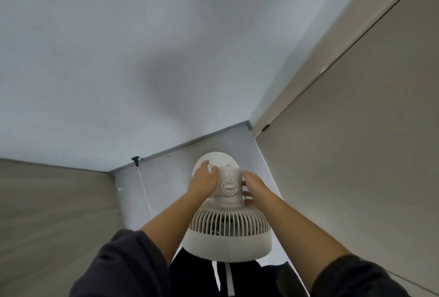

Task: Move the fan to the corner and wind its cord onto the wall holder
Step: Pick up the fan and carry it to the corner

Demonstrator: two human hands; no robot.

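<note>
1. We see a white fan [229, 228] from above, low centre, in the narrow floor strip near the corner where the white wall [118, 59] meets a beige panel [356, 142] on the right.
2. Its round base [213, 157] is over the pale floor [171, 178], near the grey baseboard [190, 143]. We cannot tell if it rests there or is lifted.
3. The fan head tips toward us, with the ribbed grille up. The rear housing [228, 174] carries a round knob [229, 186].
4. The left hand [204, 181] grips the housing's left side, fingers close together and curled round it.
5. The right hand [253, 186] grips the housing's right side. Its fingers wrap under, with the fingertips [248, 195] showing against the white plastic.
6. Both forearms are bare, with dark sleeves [123, 268] pushed up.
7. A small black peg [135, 159] sticks out at the foot of the wall, left of the fan and well apart from it.
8. A thin pale line [145, 194] runs on the floor below the peg. We cannot tell whether it is a cord or a seam.
9. A second beige surface [47, 213] fills the left side.
</note>
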